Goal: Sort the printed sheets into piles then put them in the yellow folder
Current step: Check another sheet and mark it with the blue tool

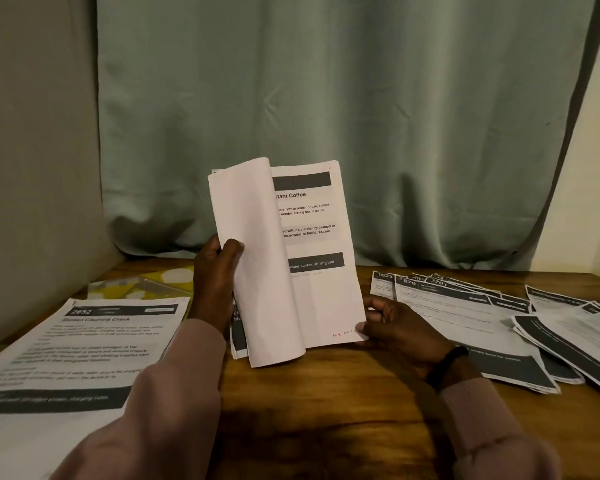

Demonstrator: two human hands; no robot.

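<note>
I hold a stack of printed sheets (pixel 312 244) upright over the middle of the wooden table (pixel 326 410). My left hand (pixel 215 275) grips its left side, with the front sheets folded back so their blank reverse shows. My right hand (pixel 392 323) pinches the lower right corner of the sheet headed "Instant Coffee". A pile of sheets (pixel 77 348) lies flat on the left, topped by one numbered 2652. More sheets (pixel 499 313) are fanned out on the right. The yellow folder (pixel 142 282) with pale dots lies at the back left, partly under the left pile.
A grey-green curtain (pixel 326 116) hangs behind the table, and a grey wall or cushion (pixel 32 168) stands at the left. The spread sheets on the right reach the table's right edge. Bare wood shows between my forearms.
</note>
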